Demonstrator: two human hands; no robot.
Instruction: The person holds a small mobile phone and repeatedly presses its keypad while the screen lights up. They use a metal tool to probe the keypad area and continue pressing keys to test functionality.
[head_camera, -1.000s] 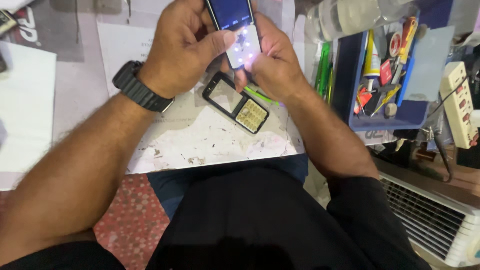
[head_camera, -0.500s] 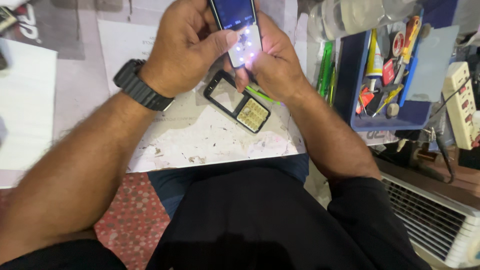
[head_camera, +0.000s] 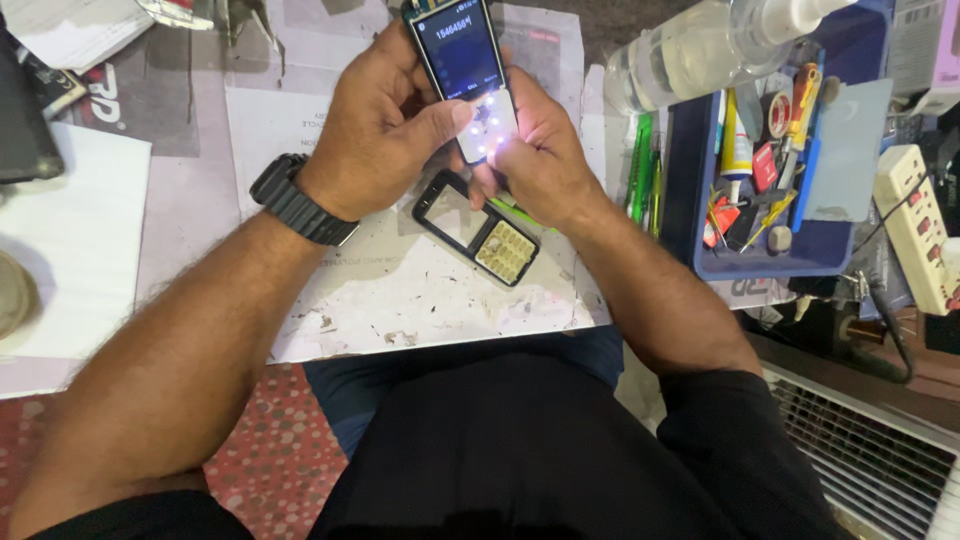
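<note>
While both hands close round it near the top centre of the frame, the bare phone body (head_camera: 468, 80) stands with its long axis running up the picture, screen lit dark blue above a glowing white key area. The left hand (head_camera: 385, 130) grips its left edge, thumb across the keys; the right hand (head_camera: 530, 150) clasps the lower end from the right, equally near. Just below them, on the worn paper-covered table (head_camera: 400, 300), lies a glossy black front cover (head_camera: 476, 228) with a yellowish keypad. A blue plastic tray (head_camera: 760, 262) of small tools sits right.
</note>
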